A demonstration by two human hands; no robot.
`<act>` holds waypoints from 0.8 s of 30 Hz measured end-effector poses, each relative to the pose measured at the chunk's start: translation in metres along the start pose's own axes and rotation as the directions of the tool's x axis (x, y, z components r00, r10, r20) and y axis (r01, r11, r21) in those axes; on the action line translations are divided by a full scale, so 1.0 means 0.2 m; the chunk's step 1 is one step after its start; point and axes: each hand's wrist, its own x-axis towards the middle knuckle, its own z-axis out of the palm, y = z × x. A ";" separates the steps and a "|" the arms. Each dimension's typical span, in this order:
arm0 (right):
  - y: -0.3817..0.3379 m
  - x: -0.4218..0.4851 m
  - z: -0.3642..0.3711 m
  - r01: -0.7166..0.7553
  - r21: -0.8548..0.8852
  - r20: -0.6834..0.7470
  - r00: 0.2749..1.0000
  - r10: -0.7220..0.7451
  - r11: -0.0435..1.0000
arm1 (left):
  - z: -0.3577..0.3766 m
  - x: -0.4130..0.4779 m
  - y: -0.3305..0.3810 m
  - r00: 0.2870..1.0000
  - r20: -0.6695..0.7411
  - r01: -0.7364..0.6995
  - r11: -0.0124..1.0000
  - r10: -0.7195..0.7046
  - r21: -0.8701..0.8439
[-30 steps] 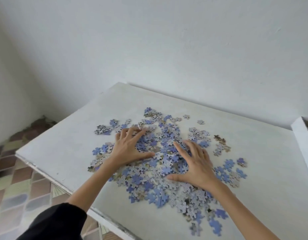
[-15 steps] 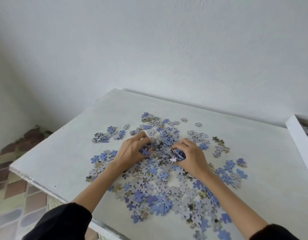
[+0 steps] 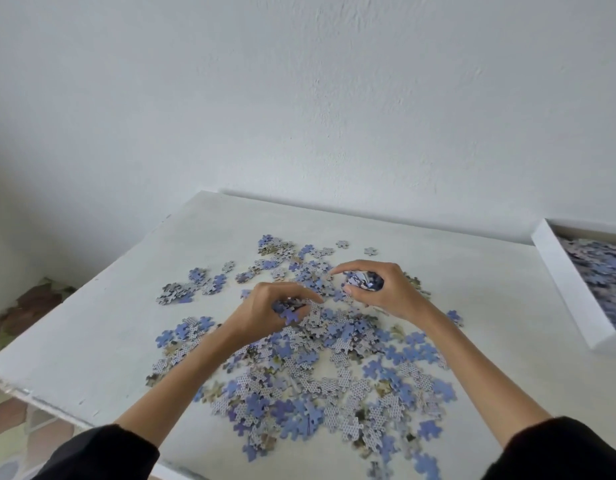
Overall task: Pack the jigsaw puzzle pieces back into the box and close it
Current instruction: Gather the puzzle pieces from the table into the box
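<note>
No writing or brand mark can be read anywhere. At the far left, patterned floor tiles [image 3: 26,306] in brown and green show below the edge of the pale white-painted tabletop [image 3: 92,341]. A loose spread of small cardboard jigsaw puzzle pieces [image 3: 334,375] covers the middle of the tabletop, some face up in blue, others showing a grey dotted backing, a few with tan or olive print. The left hand [image 3: 268,311] is curled over the heap, fingers drawn together around a clutch of pieces, one blue piece poking out below the fingertips. Just to its right and a little farther away, the right hand [image 3: 375,289] is cupped and closed around a handful of pieces, raised slightly above the spread. Both forearms end in black sleeves [image 3: 102,455]. At the far right edge lies an open white cardboard box [image 3: 569,289], already holding a layer of blue and grey pieces, well apart from both hands.
</note>
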 end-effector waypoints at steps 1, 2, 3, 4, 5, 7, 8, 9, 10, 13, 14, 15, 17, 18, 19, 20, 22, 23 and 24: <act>-0.01 0.00 -0.01 0.012 0.013 0.000 1.000 -0.012 1.000 | 0.00 0.01 0.02 1.000 0.002 -0.005 1.000 0.005 0.000; -0.02 0.00 -0.02 0.024 0.020 -0.001 1.000 -0.024 1.000 | 0.00 0.02 0.04 1.000 0.002 -0.011 1.000 0.011 0.000; -0.02 0.00 -0.04 0.034 0.021 -0.002 0.999 -0.034 0.999 | 0.00 0.02 0.06 1.000 0.001 -0.017 1.000 0.017 -0.001; -0.04 -0.01 -0.05 0.040 0.019 -0.001 0.999 -0.040 0.999 | 0.01 0.03 0.07 1.000 -0.002 -0.018 1.000 0.018 -0.007; -0.04 -0.01 -0.07 0.042 0.013 0.000 0.999 -0.042 0.999 | 0.01 0.04 0.08 1.000 0.000 -0.013 1.000 0.013 -0.016; -0.06 -0.04 -0.10 0.046 0.007 -0.008 0.999 -0.046 0.999 | 0.03 0.07 0.11 1.000 0.017 -0.008 1.000 0.008 -0.024; -0.06 -0.05 -0.12 0.042 0.009 -0.018 0.999 -0.042 0.999 | 0.04 0.09 0.13 1.000 0.024 -0.012 1.000 0.013 -0.029; -0.06 -0.06 -0.14 0.039 0.014 -0.026 0.999 -0.039 0.999 | 0.06 0.11 0.16 0.999 0.031 -0.020 0.999 0.021 -0.033; -0.06 -0.07 -0.16 0.039 0.012 -0.030 0.999 -0.038 0.999 | 0.07 0.13 0.18 0.999 0.038 -0.030 0.999 0.032 -0.042; -0.04 -0.11 -0.25 0.046 -0.022 -0.037 0.998 -0.046 0.999 | 0.13 0.20 0.26 0.997 0.051 -0.053 0.997 0.056 -0.057; -0.03 -0.13 -0.28 0.044 -0.023 -0.048 0.998 -0.045 0.999 | 0.15 0.23 0.28 0.996 0.059 -0.060 0.996 0.064 -0.059; -0.03 -0.15 -0.32 0.041 -0.021 -0.063 0.997 -0.042 0.999 | 0.18 0.26 0.31 0.995 0.071 -0.069 0.996 0.074 -0.063; -0.03 -0.21 -0.40 0.040 -0.017 -0.088 0.995 -0.041 0.999 | 0.24 0.33 0.39 0.990 0.088 -0.101 0.991 0.109 -0.085; -0.03 -0.24 -0.45 0.036 -0.017 -0.100 0.994 -0.038 0.999 | 0.27 0.37 0.43 0.988 0.099 -0.110 0.989 0.120 -0.104; -0.02 -0.27 -0.50 0.025 -0.015 -0.114 0.993 -0.027 1.000 | 0.30 0.41 0.47 0.986 0.107 -0.118 0.985 0.131 -0.124; -0.01 -0.30 -0.56 0.010 -0.008 -0.129 0.992 -0.011 1.000 | 0.34 0.45 0.50 0.983 0.112 -0.128 0.981 0.145 -0.143; 0.00 -0.37 -0.67 -0.011 0.017 -0.152 0.988 0.014 1.000 | 0.43 0.54 0.57 0.977 0.125 -0.153 0.974 0.174 -0.165; 0.01 -0.40 -0.73 -0.020 0.024 -0.162 0.987 0.023 1.000 | 0.47 0.58 0.61 0.974 0.133 -0.159 0.973 0.182 -0.169; 0.03 -0.43 -0.79 -0.030 0.029 -0.172 0.985 0.034 0.999 | 0.52 0.63 0.64 0.972 0.137 -0.168 0.969 0.193 -0.179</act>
